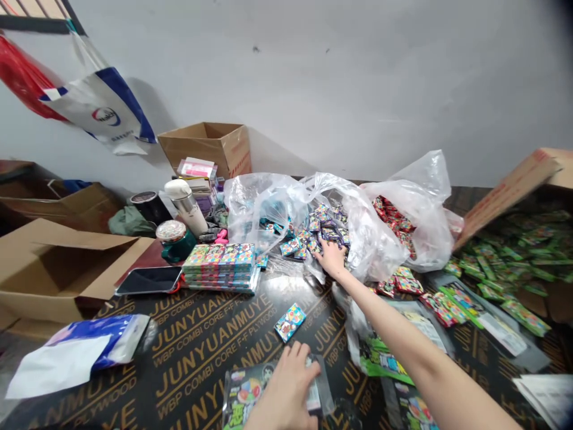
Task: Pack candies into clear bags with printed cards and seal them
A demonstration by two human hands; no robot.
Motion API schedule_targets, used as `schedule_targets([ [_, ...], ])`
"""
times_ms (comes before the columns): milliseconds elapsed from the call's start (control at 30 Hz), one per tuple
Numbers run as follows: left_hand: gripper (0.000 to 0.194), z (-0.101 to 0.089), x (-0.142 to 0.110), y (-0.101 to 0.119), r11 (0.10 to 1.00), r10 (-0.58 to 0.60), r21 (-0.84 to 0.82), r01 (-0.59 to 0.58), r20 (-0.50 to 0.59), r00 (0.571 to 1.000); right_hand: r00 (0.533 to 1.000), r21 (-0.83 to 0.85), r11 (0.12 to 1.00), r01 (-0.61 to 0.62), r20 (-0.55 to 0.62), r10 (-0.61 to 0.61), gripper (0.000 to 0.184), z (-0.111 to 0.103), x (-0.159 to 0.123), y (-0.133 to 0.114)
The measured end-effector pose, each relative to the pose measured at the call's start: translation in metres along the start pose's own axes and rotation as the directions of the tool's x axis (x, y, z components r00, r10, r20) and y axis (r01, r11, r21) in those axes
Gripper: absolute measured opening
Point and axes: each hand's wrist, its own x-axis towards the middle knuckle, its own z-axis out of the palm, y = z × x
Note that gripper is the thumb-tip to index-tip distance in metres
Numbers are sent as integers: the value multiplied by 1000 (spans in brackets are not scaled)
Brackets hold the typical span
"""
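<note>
One black desk [197,364], hands apart.
Right hand [331,257], fingers curled, touches small purple packets [320,216] in a translucent bag [373,242] by the rear edge, grip unclear; left hand [290,382], fingers loosely spread, gripping nothing, seemingly steadies a flat dark pouch [242,391] nearer the front.

one head-worn view looks forward and down, close over the table [201,334], facing the wall [313,107].

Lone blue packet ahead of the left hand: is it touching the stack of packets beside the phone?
Apart. The head view shows a strip of bare black tabletop between the lone blue packet and the stack of packets.
</note>
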Motion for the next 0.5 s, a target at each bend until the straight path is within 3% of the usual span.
schedule_targets([
  [67, 68, 8, 0, 1, 998, 26, -55, -25, 19, 999, 1000, 55, 998, -6, 11, 5, 37, 0, 4, 2],
  [167, 77, 12, 0, 0, 969, 49, -235, -78, -127, 991, 999, 144, 989, 35, 1, -36, 35, -22, -23, -10],
  [233, 72, 6, 0, -1, 857, -79, -511, -60, -245, 966, 989, 292, 948, 127, 38, -145, 28, -49, -56, -24],
  [267, 68, 1, 0, -2, 728, -177, -684, -43, -249, 952, 970, 381, 907, 180, 84, -228, 24, -63, -75, -32],
  [333, 63, -12, 0, -1, 332, -301, -943, -17, -123, 946, 904, 503, 827, 250, 185, -385, 20, -89, -112, -43],
  [400, 58, -21, -1, 2, 7, -242, -999, 36, 33, 970, 837, 542, 788, 292, 254, -485, 22, -108, -143, -47],
  [433, 54, -23, -2, 5, -73, -201, -996, 57, 71, 977, 817, 546, 779, 309, 268, -511, 24, -113, -156, -47],
  [500, 52, -24, -4, 13, -119, -222, -993, 24, 50, 974, 824, 524, 790, 319, 258, -504, 27, -120, -175, -42],
])
